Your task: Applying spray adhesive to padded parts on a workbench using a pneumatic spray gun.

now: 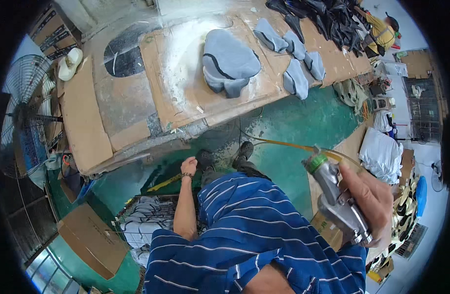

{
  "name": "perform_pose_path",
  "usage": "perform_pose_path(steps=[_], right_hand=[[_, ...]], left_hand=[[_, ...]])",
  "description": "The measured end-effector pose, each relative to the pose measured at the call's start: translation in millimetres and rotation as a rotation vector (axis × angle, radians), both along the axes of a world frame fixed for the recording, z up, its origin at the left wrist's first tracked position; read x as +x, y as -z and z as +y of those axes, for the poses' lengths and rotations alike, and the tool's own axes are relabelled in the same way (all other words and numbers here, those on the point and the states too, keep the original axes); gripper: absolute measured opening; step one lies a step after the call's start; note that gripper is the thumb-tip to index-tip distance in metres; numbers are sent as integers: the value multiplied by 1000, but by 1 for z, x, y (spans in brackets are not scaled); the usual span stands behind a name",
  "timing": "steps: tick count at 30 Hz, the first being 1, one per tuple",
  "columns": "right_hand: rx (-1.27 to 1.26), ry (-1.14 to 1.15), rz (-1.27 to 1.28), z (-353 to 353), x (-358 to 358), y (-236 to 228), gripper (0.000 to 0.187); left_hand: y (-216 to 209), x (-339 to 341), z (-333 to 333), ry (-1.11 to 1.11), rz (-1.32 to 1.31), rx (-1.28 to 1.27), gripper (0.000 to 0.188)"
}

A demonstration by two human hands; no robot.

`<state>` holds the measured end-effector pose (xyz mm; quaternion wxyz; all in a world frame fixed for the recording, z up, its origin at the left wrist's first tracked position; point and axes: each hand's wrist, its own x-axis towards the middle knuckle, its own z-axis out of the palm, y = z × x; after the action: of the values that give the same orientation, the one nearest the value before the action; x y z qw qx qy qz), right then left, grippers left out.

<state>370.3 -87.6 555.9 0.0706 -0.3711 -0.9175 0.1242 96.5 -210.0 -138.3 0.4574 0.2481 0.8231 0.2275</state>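
Observation:
My right hand (pixel 369 198), raised at the right, is wrapped round a metal spray gun (pixel 335 198) with a green ring near its nozzle. My left hand (pixel 189 166) hangs low in front of the table, its fingers curled in with nothing visible in them; a dark bracelet circles the wrist. On the cardboard-covered table (pixel 95 105) lies a large grey moulded piece (pixel 232 54) with a black edge line, resting over a similar piece. To its right lie several smaller grey pieces (pixel 296 78). Neither hand touches them.
A yellow hose (pixel 284 142) crosses above the green floor. A caged fan (pixel 26 93) stands at the left, near an open cardboard box (pixel 92 240) and a wire rack of grey pieces (pixel 146 220). Black pieces (pixel 328 19) are heaped far right, beside another person (pixel 382 33).

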Motion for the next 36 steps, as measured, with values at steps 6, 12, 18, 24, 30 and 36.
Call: perform_pose_path(steps=[6, 12, 18, 24, 30, 36], right_hand=[[62, 16, 6, -24, 2, 14, 72], [-117, 116, -26, -43, 36, 6, 66], [-124, 212, 139, -33, 88, 30, 63], [-75, 447, 255, -7, 134, 54, 53], [-206, 169, 289, 40, 190, 60, 68], [-321, 110, 359, 84, 233, 75, 68]], left_hand=[[-65, -7, 51, -62, -7, 233, 29], [-149, -22, 154, -192, -15, 737, 31], [-256, -9, 253, -179, 24, 932, 29], [-267, 2, 324, 191, 663, 879, 43], [-260, -2, 340, 246, 691, 687, 49], [-261, -4, 345, 278, 662, 649, 49]])
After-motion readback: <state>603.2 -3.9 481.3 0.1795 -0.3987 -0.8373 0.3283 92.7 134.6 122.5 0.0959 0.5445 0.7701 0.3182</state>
